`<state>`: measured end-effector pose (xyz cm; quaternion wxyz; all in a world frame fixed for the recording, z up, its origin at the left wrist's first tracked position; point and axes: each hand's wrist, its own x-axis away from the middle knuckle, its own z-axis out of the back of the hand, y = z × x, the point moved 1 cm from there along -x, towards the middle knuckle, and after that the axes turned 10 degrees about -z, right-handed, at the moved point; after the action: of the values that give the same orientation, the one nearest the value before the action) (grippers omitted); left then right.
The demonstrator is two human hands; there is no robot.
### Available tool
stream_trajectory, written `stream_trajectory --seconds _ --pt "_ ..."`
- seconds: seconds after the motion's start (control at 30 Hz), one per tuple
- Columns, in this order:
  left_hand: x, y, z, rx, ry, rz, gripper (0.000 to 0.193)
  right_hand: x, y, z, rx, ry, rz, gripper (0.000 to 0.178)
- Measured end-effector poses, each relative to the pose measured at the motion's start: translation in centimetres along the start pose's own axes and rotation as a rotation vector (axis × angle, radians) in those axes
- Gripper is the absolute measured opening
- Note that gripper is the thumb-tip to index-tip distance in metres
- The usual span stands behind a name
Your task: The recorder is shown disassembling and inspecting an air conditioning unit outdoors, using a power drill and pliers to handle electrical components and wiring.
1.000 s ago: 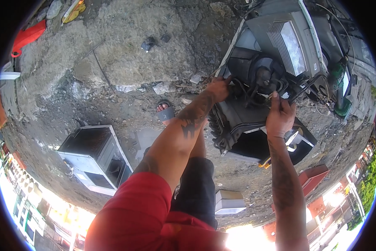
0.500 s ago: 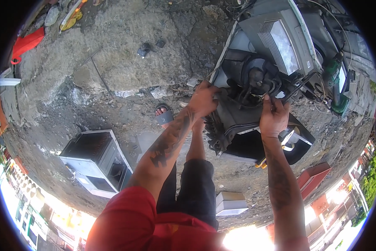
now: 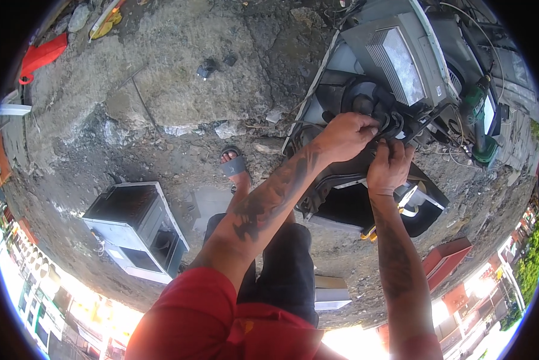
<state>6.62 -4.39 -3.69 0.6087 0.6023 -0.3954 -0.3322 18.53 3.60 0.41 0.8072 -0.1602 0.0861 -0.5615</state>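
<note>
A dark round part (image 3: 365, 96), like a motor with black fittings, sits in an opened grey machine housing (image 3: 365, 45). My left hand (image 3: 346, 138) reaches over the near side of this part, thumb and fingers pinched together at its black fittings. Close by on the right, my right hand (image 3: 389, 171) has its fingers curled against the same fittings from below. Whatever small piece lies between the fingertips is hidden. Beneath both hands is a dark panel (image 3: 341, 207) with a black opening. A roll-like white item (image 3: 410, 201) and a yellow-handled tool (image 3: 370, 233) lie by it.
A green power drill (image 3: 479, 120) rests on the right amid loose cables. On the ground stand a white metal cabinet (image 3: 128, 240), a red box (image 3: 446, 259) and a pale box (image 3: 330, 294). Rubble and a thin rod (image 3: 143, 105) lie on the rough concrete.
My left hand has moved right, from the housing's left edge to the round part beside my right hand. My right hand has shifted only slightly.
</note>
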Motion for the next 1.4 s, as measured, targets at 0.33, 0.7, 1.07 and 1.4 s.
stream_trajectory --seconds 0.33,0.7,1.07,1.4 --pt "3.2 -3.4 4.0 0.082 0.277 0.214 0.025 0.2 -0.7 0.4 -0.007 -0.015 -0.017 0.026" --pt "7.0 -3.6 3.3 -0.794 0.303 -0.151 0.031 -0.1 -1.0 0.7 0.059 -0.093 -0.073 0.043" --pt "8.5 -9.0 3.3 -0.083 0.394 0.322 0.034 0.4 -1.5 0.7 0.142 -0.105 -0.037 0.039" --pt "9.8 -15.3 6.6 -0.428 0.198 0.700 0.039 -0.1 -0.8 0.1 0.125 -0.032 -0.013 0.034"
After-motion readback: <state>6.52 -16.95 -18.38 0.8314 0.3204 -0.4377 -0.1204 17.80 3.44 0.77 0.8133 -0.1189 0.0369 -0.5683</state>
